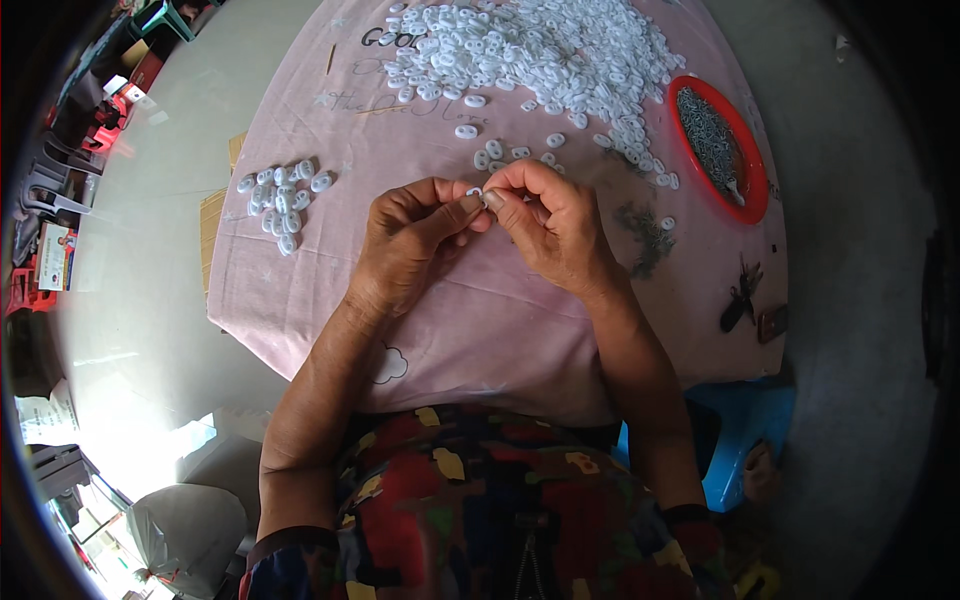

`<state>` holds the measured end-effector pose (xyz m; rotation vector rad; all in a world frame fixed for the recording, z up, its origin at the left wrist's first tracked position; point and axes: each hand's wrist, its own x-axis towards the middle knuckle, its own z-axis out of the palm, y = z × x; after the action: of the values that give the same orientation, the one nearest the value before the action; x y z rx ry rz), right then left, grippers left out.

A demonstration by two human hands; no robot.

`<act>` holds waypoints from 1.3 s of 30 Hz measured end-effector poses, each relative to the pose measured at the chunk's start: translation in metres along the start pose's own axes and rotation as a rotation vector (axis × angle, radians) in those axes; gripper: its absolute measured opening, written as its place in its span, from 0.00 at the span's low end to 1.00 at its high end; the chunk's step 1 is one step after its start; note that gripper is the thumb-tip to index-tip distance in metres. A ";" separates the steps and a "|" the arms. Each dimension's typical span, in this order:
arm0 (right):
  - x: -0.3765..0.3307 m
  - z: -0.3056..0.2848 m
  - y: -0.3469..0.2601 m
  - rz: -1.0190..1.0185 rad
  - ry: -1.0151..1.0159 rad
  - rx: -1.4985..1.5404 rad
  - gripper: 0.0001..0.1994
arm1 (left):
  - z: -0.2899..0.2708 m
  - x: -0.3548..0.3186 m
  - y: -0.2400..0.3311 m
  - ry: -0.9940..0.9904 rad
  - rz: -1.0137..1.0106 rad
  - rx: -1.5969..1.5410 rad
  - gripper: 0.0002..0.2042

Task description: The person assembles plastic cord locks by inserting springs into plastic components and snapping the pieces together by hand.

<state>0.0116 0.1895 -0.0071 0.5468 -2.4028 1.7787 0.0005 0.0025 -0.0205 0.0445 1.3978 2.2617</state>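
My left hand (408,235) and my right hand (560,225) meet over the near middle of the table. Between their thumbs and fingertips they pinch a small white plastic piece (476,192), mostly covered by the fingers. Just beyond the hands lie several loose white oval pieces (482,159), each with two holes. A large heap of the same white ovals (540,60) spreads over the far side. To the left of my left hand is a smaller cluster of white ovals (284,198). Whether a metal part is also in my fingers is too small to tell.
A red bowl (757,195) of small grey metal parts (705,130) stands at the right. Grey bits (645,235) are strewn beside my right hand. Dark keys (740,305) and a phone (772,323) lie near the pink tablecloth's (300,110) right edge. A blue stool (745,430) is below.
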 end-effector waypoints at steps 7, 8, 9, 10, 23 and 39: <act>0.002 -0.010 -0.004 0.054 -0.057 -0.056 0.05 | 0.001 -0.001 0.004 -0.009 -0.004 0.109 0.06; 0.002 -0.012 -0.005 0.054 -0.057 -0.056 0.05 | 0.001 -0.001 0.005 -0.021 -0.011 0.143 0.06; 0.002 -0.012 -0.006 0.090 -0.079 -0.026 0.05 | 0.001 -0.001 0.004 -0.021 -0.011 0.143 0.06; 0.002 -0.013 -0.006 0.125 -0.102 0.004 0.05 | 0.001 -0.001 0.002 -0.024 -0.009 0.142 0.06; 0.014 -0.013 0.019 -0.244 0.052 -0.750 0.13 | -0.008 0.002 0.009 0.047 0.020 -0.058 0.05; 0.007 -0.035 0.004 0.063 0.000 -0.208 0.13 | -0.005 0.003 0.003 -0.016 0.016 -0.064 0.06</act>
<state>-0.0012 0.2218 0.0026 0.4521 -2.5912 1.5232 -0.0046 -0.0015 -0.0208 0.0526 1.3204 2.3124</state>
